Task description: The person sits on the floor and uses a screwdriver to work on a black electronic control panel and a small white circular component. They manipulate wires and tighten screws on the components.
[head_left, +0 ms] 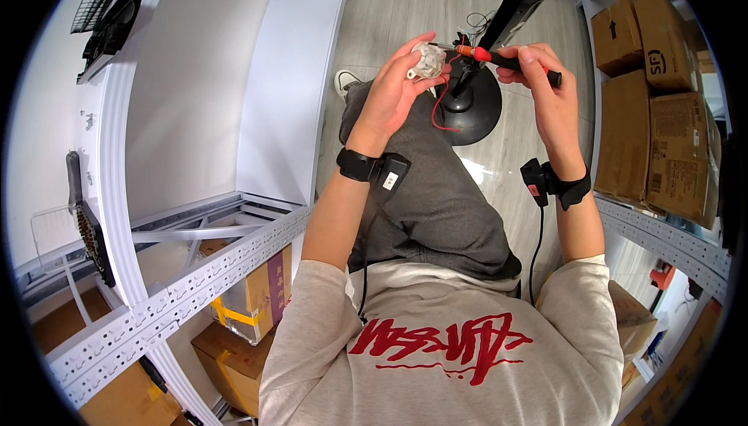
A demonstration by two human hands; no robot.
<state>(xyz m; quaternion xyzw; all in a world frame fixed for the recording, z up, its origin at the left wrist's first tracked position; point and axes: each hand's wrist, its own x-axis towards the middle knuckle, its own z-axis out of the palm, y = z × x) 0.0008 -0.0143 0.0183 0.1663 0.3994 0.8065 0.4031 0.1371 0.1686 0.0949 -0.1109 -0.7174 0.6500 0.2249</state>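
Left fingers [411, 58] pinch a clear plastic piece [428, 62]; right hand [555, 92] grips a slim tool [505, 60].
The piece is glossy, chunky and lobed; the tool has a smooth black handle and red collar, its tip toward the plastic, contact unclear. A thin red wire [434, 117] curves below; beyond sit a round, dark base [487, 114] and matte cardboard boxes [623, 130].
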